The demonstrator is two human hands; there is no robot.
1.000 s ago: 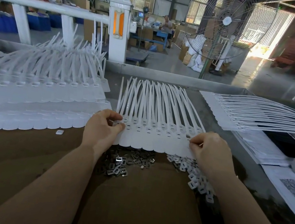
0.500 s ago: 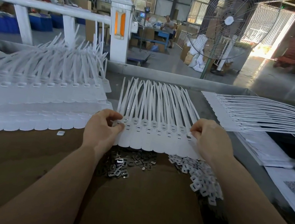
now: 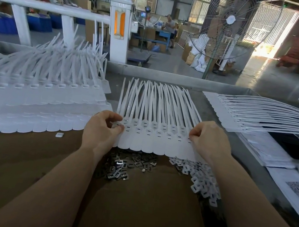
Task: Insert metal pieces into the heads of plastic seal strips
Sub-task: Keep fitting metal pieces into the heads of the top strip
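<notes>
at the middle of the bench, the left hand (image 3: 102, 128) has its fingers curled in, thumb and fingertips pinching the left end of a row of white plastic seal strips (image 3: 153, 133) right at the heads. the right hand (image 3: 208, 139) does the same on the right end, fingers bunched tight together and pinching the edge of the last head. whether either hand also holds a metal piece is too small to tell.

the strips sit side by side in a neat fan, rounded tabs toward the person, slotted heads in a line between the two hands, thin tails spreading away toward the far edge. just in front of the tabs lies a heap of dark metal pieces (image 3: 126, 166), partly under the left wrist, and beside it to the right a heap of small white plastic caps (image 3: 200, 180). both heaps sit on a brown cardboard sheet (image 3: 141, 208) that covers the near part of the grey metal table (image 3: 220, 108).

off to the left is a big stack of more strips (image 3: 38, 93) with tails sticking up, and on the right another flat batch (image 3: 259, 115) lies with tails pointing right. beyond the table: a white post with an orange panel (image 3: 119, 24), a big standing fan (image 3: 226, 28), and a factory floor with a person seated far back.
</notes>
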